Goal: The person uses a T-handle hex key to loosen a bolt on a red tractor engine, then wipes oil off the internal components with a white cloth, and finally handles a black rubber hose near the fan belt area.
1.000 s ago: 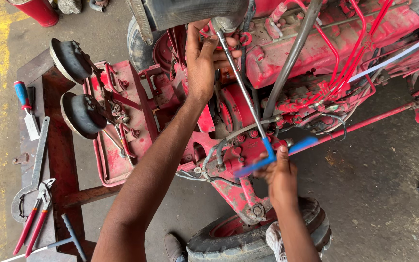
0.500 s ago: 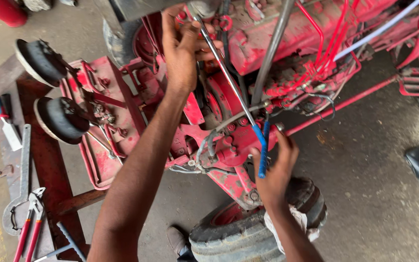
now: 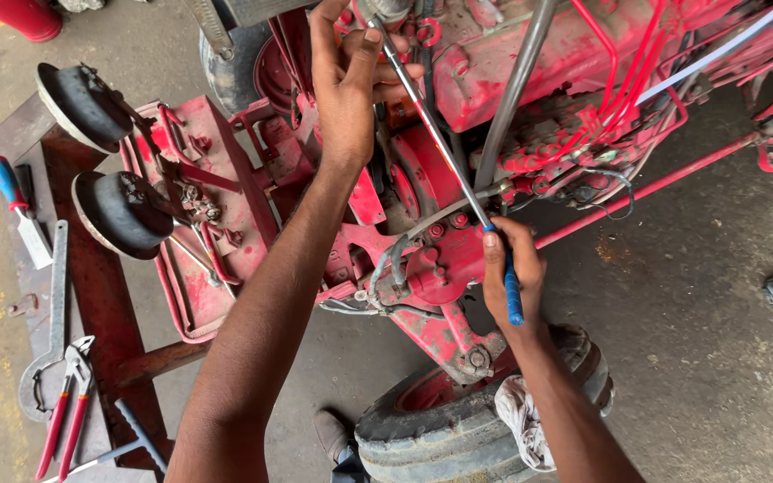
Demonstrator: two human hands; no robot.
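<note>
Currently: long blue-handled rod tool (image 3: 445,143), running down across red tractor engine (image 3: 530,63); right hand (image 3: 510,277) wrapped around grip, left hand (image 3: 346,85) pinching upper end; best kept straight, steadied while turning.

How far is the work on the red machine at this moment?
Done: several parts already lie off on the red stand, with pliers and a spanner beside them. In hand: the right hand holds the blue grip of a long-handled tool, and the left hand steadies its top end. Left: the tool is on the machine, which stands dismantled.
</note>
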